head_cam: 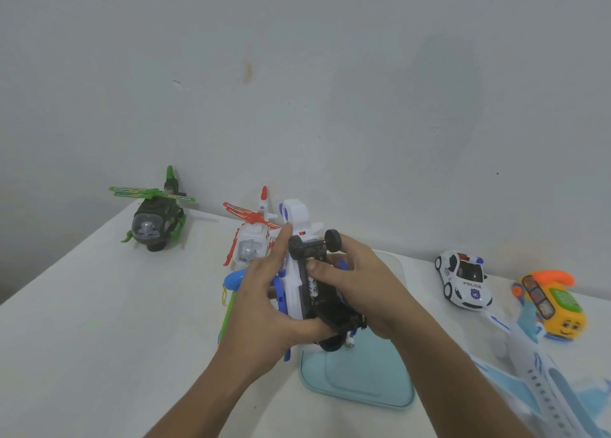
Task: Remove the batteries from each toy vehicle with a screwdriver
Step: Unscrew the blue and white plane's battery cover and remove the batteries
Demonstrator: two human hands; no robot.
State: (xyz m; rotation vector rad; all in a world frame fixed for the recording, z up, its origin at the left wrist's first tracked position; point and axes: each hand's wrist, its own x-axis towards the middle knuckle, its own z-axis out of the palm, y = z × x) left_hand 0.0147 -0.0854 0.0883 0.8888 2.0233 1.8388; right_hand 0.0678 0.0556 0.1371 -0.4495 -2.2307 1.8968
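Both hands, left hand (264,300) and right hand (363,292), clamp the upturned white-and-blue toy helicopter (293,280) just above the teal tray (363,383), right thumb probing what looks like its battery bay, so this one seems mid-job, while the green helicopter (153,219) and red-and-white helicopter (251,247) left of the tray and the police car (463,280) to its right look untouched.

Table (99,338): white top, spans 8 to 4 o'clock. Wall (363,73): pale grey, fills 12 o'clock. Brown stain (248,72) on it at 11, a few small dark scuffs nearby. Teal tray (363,381): rounded corners, flat on table, 5–6 o'clock. Yellow toy phone (558,308): orange handset, smiling face, 4 o'clock, close to wall.
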